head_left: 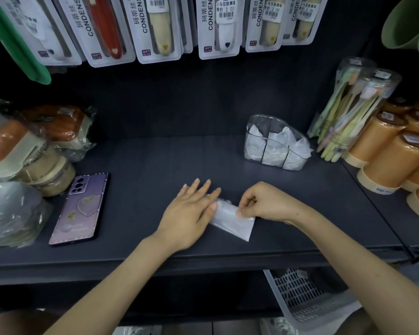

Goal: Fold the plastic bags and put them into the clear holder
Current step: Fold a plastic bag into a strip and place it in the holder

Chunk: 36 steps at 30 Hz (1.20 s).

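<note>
- The folded plastic bag (232,221) lies flat on the dark shelf (155,165), near its front edge and between our two hands.
- Our left hand (189,213) lies palm down with its fingers straight and spread. The fingertips press on the bag's left end and grip nothing.
- Our right hand (264,204) has its fingers curled, and thumb and forefinger pinch the bag's upper right edge.
- The clear holder (276,143) stands farther back and to the right, well apart from the bag. Its divided compartments already hold bunched white bags.
- Just right of the holder, clear tubes of toothbrushes (356,105) lean against stacked orange cups (385,153).
- A purple phone (80,209) lies face down on the shelf to the left of our hands, next to plastic-wrapped goods (22,146).
- Blister packs (155,27) with price stickers hang above the shelf.
- A white slotted basket (300,298) sits below the shelf edge, under our right forearm.
</note>
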Each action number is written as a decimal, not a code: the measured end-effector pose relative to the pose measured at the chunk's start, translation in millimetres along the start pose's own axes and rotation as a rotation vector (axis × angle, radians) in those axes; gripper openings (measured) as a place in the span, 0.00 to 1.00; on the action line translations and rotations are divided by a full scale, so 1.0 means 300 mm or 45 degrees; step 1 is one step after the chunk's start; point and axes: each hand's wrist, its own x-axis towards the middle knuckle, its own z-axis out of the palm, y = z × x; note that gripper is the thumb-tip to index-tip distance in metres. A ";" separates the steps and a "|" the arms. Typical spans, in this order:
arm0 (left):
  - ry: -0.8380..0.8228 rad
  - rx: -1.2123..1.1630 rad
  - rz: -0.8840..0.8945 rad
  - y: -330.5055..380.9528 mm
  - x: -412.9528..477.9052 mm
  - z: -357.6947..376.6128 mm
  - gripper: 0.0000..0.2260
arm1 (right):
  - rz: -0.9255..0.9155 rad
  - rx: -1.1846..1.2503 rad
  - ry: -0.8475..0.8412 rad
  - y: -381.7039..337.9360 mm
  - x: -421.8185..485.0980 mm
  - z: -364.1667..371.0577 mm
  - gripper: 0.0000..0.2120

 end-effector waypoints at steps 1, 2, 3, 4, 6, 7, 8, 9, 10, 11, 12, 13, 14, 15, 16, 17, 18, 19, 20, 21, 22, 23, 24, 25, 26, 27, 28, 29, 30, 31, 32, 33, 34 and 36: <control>-0.021 0.072 -0.032 0.000 -0.002 0.009 0.37 | 0.009 -0.002 -0.010 0.006 -0.001 -0.002 0.04; -0.041 0.142 -0.054 -0.001 -0.007 0.019 0.37 | 0.003 -0.012 0.023 0.010 -0.004 0.001 0.03; -0.042 0.192 -0.065 0.000 -0.014 0.028 0.38 | -0.037 -0.065 0.146 0.016 -0.011 0.011 0.04; -0.037 0.227 -0.073 0.002 -0.019 0.034 0.39 | -0.126 -0.163 0.367 0.022 -0.019 0.034 0.06; -0.019 0.247 -0.097 0.006 -0.025 0.044 0.39 | -0.382 -0.387 0.755 0.019 -0.039 0.102 0.13; -0.015 0.240 -0.104 0.007 -0.025 0.048 0.36 | -0.470 -0.483 0.796 0.019 -0.046 0.141 0.17; -0.014 0.234 -0.109 0.007 -0.025 0.052 0.34 | -0.508 -0.587 0.743 0.026 -0.044 0.178 0.21; -0.016 0.234 -0.111 0.007 -0.025 0.053 0.32 | -0.486 -0.684 0.601 0.034 -0.042 0.206 0.24; -0.021 0.241 -0.112 0.005 -0.026 0.053 0.31 | -0.432 -0.755 0.453 0.044 -0.040 0.222 0.29; -0.026 0.240 -0.112 0.002 -0.025 0.051 0.31 | -0.381 -0.784 0.346 0.054 -0.037 0.227 0.34; -0.031 0.230 -0.120 -0.001 -0.026 0.049 0.32 | -0.333 -0.789 0.263 0.062 -0.034 0.223 0.38; -0.038 0.211 -0.133 -0.006 -0.026 0.043 0.33 | -0.304 -0.799 0.220 0.066 -0.033 0.219 0.39; -0.040 0.187 -0.146 -0.013 -0.026 0.037 0.34 | -0.288 -0.810 0.209 0.065 -0.033 0.217 0.40; -0.036 0.171 -0.148 -0.022 -0.023 0.031 0.35 | -0.276 -0.809 0.210 0.058 -0.035 0.215 0.39; -0.030 0.175 -0.141 -0.032 -0.024 0.027 0.35 | -0.270 -0.801 0.205 0.054 -0.036 0.215 0.38; -0.029 0.197 -0.129 -0.040 -0.025 0.025 0.34 | -0.267 -0.797 0.194 0.051 -0.037 0.212 0.37; -0.032 0.221 -0.120 -0.048 -0.030 0.024 0.33 | -0.261 -0.793 0.175 0.051 -0.038 0.208 0.36; -0.036 0.236 -0.119 -0.053 -0.034 0.023 0.33 | -0.254 -0.794 0.155 0.051 -0.040 0.204 0.35; -0.041 0.247 -0.122 -0.056 -0.039 0.022 0.32 | -0.252 -0.803 0.137 0.053 -0.041 0.199 0.33; -0.045 0.255 -0.125 -0.057 -0.044 0.021 0.32 | -0.265 -0.815 0.131 0.054 -0.041 0.196 0.33; -0.046 0.261 -0.129 -0.056 -0.048 0.021 0.32 | -0.275 -0.825 0.129 0.055 -0.044 0.195 0.33; -0.042 0.265 -0.133 -0.054 -0.048 0.020 0.33 | -0.275 -0.838 0.131 0.062 -0.046 0.192 0.33; -0.037 0.267 -0.137 -0.051 -0.048 0.020 0.33 | -0.263 -0.849 0.135 0.070 -0.051 0.188 0.34; -0.032 0.267 -0.143 -0.049 -0.047 0.021 0.34 | -0.241 -0.857 0.140 0.082 -0.060 0.183 0.35; -0.026 0.265 -0.149 -0.048 -0.045 0.021 0.34 | -0.208 -0.857 0.143 0.096 -0.071 0.176 0.36; -0.020 0.263 -0.156 -0.045 -0.045 0.021 0.35 | -0.188 -0.842 0.158 0.110 -0.082 0.168 0.37; -0.021 0.263 -0.168 -0.043 -0.044 0.023 0.35 | -0.171 -0.807 0.188 0.121 -0.093 0.160 0.38; -0.028 0.268 -0.189 -0.038 -0.043 0.024 0.36 | -0.125 -0.707 0.262 0.122 -0.101 0.152 0.40; -0.039 0.278 -0.222 -0.028 -0.042 0.024 0.36 | -0.073 -0.568 0.401 0.119 -0.104 0.149 0.40; -0.049 0.287 -0.265 -0.016 -0.040 0.025 0.34 | -0.045 -0.452 0.583 0.111 -0.105 0.150 0.38; -0.061 0.297 -0.315 -0.003 -0.036 0.028 0.31 | -0.038 -0.425 0.793 0.103 -0.099 0.158 0.34; -0.079 0.306 -0.367 0.011 -0.031 0.029 0.27 | -0.030 -0.474 0.976 0.094 -0.093 0.163 0.28; -0.096 0.307 -0.411 0.024 -0.027 0.031 0.24 | -0.012 -0.515 1.074 0.087 -0.083 0.168 0.23; -0.102 0.303 -0.463 0.040 -0.021 0.036 0.24 | 0.108 -0.463 0.970 0.061 -0.069 0.175 0.16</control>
